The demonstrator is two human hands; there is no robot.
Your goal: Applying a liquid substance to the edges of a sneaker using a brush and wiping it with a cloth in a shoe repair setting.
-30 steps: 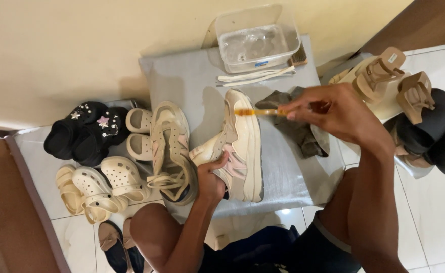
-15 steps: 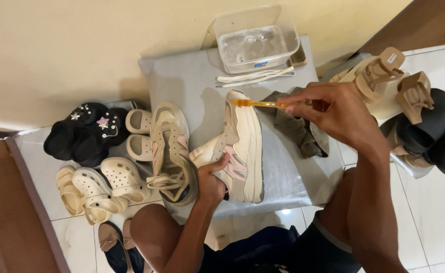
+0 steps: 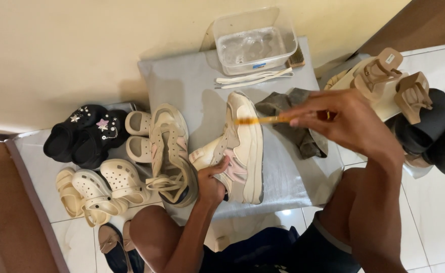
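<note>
My left hand (image 3: 213,183) grips a cream and pink sneaker (image 3: 241,146) from inside its opening, holding it on its side over a grey mat (image 3: 182,86). My right hand (image 3: 341,121) pinches a thin orange-handled brush (image 3: 260,120), whose tip rests on the sneaker's toe end. The matching sneaker (image 3: 169,154) lies unlaced on the mat to the left. A dark grey cloth (image 3: 296,119) lies crumpled on the mat, partly under my right hand.
A clear plastic tub (image 3: 255,43) with water and white laces (image 3: 255,78) sit at the mat's far end by the wall. Black clogs (image 3: 83,134) and cream clogs (image 3: 103,187) lie left. Tan sandals (image 3: 389,78) and black slides (image 3: 440,136) lie right.
My right hand has drawn the brush a little along the sneaker's toe, and the sneaker has tilted slightly. My left hand keeps its grip.
</note>
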